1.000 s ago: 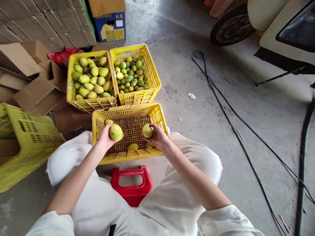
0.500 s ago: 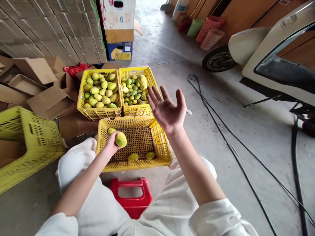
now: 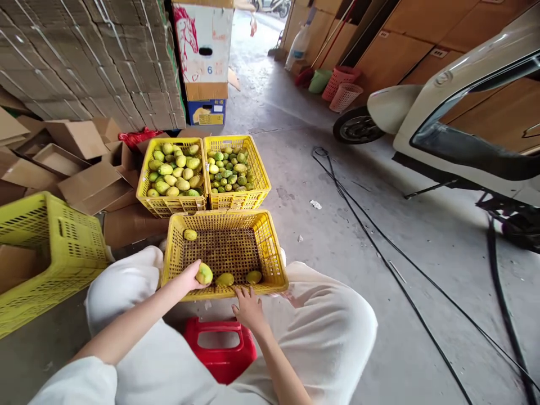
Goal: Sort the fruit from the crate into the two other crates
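Note:
My left hand (image 3: 193, 278) is closed round a yellow-green oval fruit (image 3: 205, 274) at the front left of a yellow plastic crate (image 3: 278, 270). Fingers spread, my right hand (image 3: 248, 306) is at the crate's front rim with nothing in it; whether it touches the rim I cannot tell. Two more such fruits, one in the middle (image 3: 225, 279) and one at the right (image 3: 253, 277), lie near the crate's front wall. Another fruit (image 3: 190, 234) lies at its back left.
Behind stand a left yellow crate (image 3: 157, 208) of larger fruits and a right one (image 3: 258, 194) of smaller, greener ones. A yellow-green crate (image 3: 76, 236) and cardboard boxes (image 3: 90, 188) are at left. A red plastic object (image 3: 221, 360) sits between my knees. Black cables (image 3: 379, 242) and a scooter (image 3: 442, 118) are at right.
My right hand has come down from its raised, open pose to the near crate's front rim. A lumpy yellow fruit over the back right crate no longer shows there. My left hand has moved lower with its fruit.

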The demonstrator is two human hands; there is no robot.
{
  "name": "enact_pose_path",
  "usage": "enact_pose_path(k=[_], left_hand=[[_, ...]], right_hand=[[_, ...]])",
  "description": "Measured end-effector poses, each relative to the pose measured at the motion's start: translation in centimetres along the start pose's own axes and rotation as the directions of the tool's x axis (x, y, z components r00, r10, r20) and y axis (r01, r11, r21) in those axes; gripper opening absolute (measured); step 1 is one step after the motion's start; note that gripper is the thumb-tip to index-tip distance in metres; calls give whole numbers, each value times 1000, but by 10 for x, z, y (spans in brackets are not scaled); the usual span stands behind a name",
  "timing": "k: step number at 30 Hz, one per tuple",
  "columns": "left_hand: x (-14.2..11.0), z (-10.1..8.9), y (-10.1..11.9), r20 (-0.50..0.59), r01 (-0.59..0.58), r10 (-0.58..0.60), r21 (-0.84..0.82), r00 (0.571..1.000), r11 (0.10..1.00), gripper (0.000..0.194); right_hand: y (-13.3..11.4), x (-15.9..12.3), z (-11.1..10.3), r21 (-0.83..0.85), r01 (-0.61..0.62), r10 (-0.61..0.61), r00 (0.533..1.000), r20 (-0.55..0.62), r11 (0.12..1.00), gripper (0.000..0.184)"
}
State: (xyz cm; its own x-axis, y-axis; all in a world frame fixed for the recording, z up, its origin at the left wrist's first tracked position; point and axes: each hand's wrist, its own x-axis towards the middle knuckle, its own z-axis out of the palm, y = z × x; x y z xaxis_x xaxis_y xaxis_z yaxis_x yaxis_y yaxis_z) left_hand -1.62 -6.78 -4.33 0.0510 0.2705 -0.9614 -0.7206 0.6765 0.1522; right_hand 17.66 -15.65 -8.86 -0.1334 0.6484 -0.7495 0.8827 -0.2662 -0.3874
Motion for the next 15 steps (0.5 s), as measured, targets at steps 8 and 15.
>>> enact_pose_path(k=[8,15], left_hand=[[-96,91,162,151,-541,577,-221,803,811,44],[-167,93,211,288,-714,756,-254,589,653,59]], right_hand=[[7,5,6,-225,41,-37,999,20,973,75],[10,4,9,-234,59,-61,998,-3,970,71]])
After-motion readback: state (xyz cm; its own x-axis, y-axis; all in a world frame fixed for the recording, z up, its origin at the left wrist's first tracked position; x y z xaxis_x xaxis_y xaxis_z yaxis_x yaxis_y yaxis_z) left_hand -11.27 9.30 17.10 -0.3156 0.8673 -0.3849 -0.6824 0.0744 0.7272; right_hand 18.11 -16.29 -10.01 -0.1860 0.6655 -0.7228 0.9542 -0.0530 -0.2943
